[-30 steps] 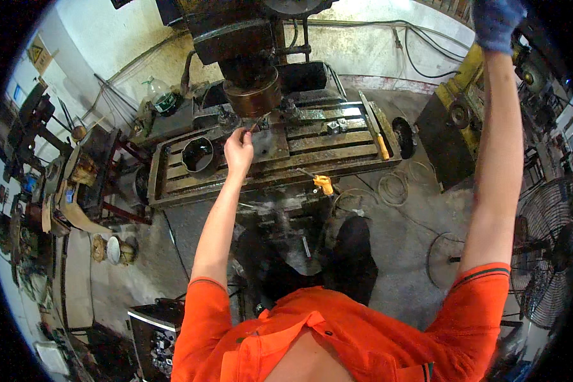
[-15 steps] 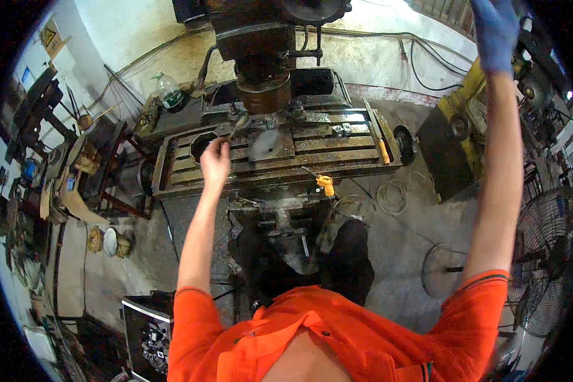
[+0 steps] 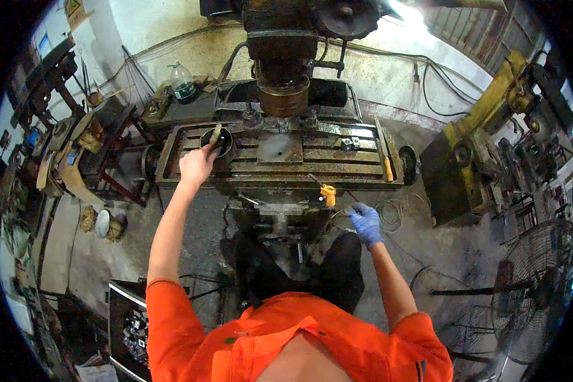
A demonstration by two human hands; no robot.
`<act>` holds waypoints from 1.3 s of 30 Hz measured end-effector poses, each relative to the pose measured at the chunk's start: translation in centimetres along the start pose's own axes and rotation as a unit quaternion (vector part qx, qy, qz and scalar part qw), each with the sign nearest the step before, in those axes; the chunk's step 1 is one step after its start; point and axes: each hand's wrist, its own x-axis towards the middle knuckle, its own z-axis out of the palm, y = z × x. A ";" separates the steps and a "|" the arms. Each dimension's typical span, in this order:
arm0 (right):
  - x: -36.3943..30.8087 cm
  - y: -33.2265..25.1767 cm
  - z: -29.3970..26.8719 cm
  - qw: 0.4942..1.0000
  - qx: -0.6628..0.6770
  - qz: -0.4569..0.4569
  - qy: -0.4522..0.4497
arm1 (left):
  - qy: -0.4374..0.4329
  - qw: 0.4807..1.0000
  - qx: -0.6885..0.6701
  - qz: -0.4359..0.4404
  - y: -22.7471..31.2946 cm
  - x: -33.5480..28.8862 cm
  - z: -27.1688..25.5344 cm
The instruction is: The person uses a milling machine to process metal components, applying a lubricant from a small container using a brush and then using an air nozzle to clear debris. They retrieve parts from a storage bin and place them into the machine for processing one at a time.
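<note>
Pale stained wall [image 3: 388, 79] seen beyond the hands [image 3: 195, 167], bright light [image 3: 409, 13] visible high up there. Grey floor [image 3: 134, 254] exposed below them; caged fan [image 3: 531, 283] placed to their right.

A clear bottle [image 3: 183, 83] stands near the wall [image 3: 156, 24].

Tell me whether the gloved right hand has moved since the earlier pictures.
Yes: in the picture, the gloved right hand moved down and leftward, from above the yellow machine to near the yellow air gun.
</note>
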 end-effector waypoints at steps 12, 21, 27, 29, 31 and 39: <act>5.1 7.1 9.6 0.992 -0.024 0.124 0.014 | 0.048 0.934 -0.268 -0.233 -7.8 -7.2 -0.2; 0.8 -8.6 2.4 0.989 0.051 -0.058 -0.126 | -0.069 0.865 -0.357 -0.344 -20.2 -24.1 7.3; 4.3 -14.4 5.5 0.807 -0.558 -0.095 -0.168 | -0.119 0.864 -0.331 -0.360 -17.4 -25.6 4.4; 5.9 -16.0 7.7 0.806 -0.554 -0.129 -0.163 | -0.130 0.882 -0.293 -0.344 -18.0 -26.2 4.6; 9.2 -15.8 9.4 0.812 -0.555 -0.107 -0.148 | -0.088 0.899 -0.283 -0.323 -17.5 -25.8 5.3; 11.0 -16.6 11.5 0.839 -0.515 -0.072 -0.160 | -0.111 0.913 -0.321 -0.225 -14.3 -22.2 6.7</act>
